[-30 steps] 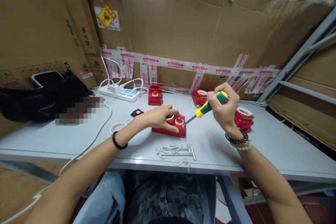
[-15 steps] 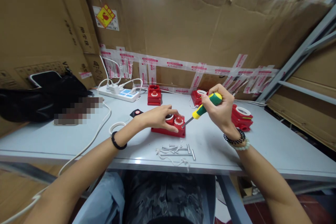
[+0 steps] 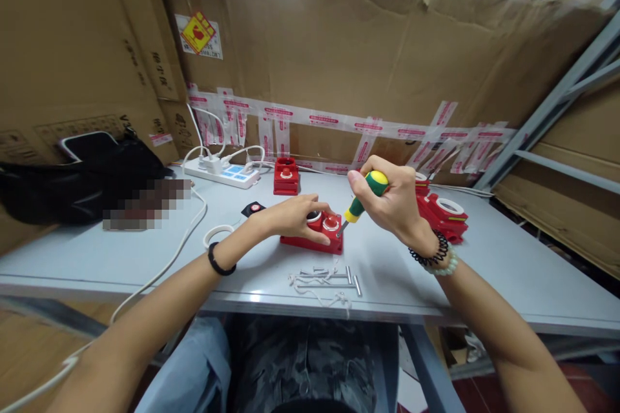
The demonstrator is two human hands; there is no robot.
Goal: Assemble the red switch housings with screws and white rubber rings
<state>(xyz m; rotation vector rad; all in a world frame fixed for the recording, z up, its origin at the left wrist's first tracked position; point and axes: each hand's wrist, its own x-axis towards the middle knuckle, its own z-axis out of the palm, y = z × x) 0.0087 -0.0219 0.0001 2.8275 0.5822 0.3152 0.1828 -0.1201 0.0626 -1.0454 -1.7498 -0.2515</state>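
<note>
A red switch box [image 3: 317, 237] with round buttons on top lies on the grey table [image 3: 145, 258] in front of me. My left hand [image 3: 292, 216] rests on its left half and holds it down. My right hand [image 3: 390, 201] grips a screwdriver [image 3: 363, 200] with a green and yellow handle, tilted steeply, its metal tip at the box's right top corner. Several long metal screws [image 3: 329, 279] and a bit of white string lie just in front of the box.
More red boxes stand behind: one [image 3: 286, 175] at the back centre, others [image 3: 443, 213] behind my right hand. A white power strip [image 3: 221, 171] with cables, a white ring [image 3: 217, 233], a small black part [image 3: 252, 208] and a black bag [image 3: 77, 174] sit left. Cardboard walls surround the table.
My right hand has swung left and raised the screwdriver handle more upright over the box, with the tip staying at the box's right corner. The left hand has not moved.
</note>
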